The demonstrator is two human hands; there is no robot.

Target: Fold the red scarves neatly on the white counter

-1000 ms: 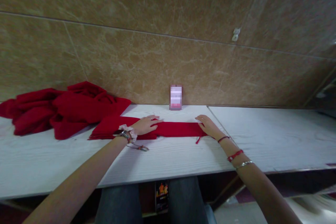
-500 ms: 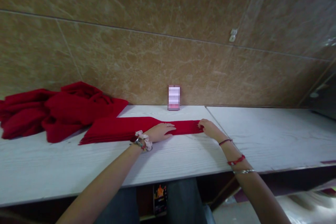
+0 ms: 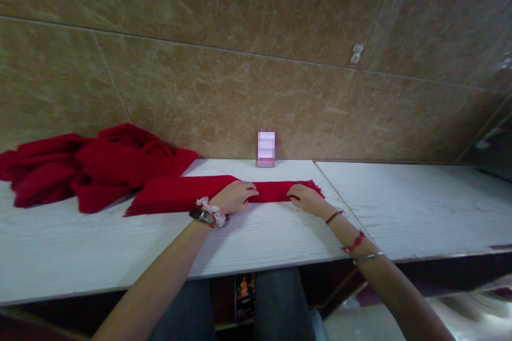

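1. Left hand (image 3: 234, 197) and right hand (image 3: 306, 200), fingers curled, partly hide the folded red cloth (image 3: 274, 192); whether either pinches it, I cannot tell.
2. One cloth, one crumpled red heap (image 3: 120, 162) lie on the white table (image 3: 256, 245).

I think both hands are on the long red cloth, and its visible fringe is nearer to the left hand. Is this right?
Wrong side: in the head view, the fringe is nearer the right hand, not the left hand. Both are on the long red cloth.

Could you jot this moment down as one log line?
left hand: on folded red cloth | right hand: on same cloth, near fringe | far left: crumpled red pile | underneath: white table
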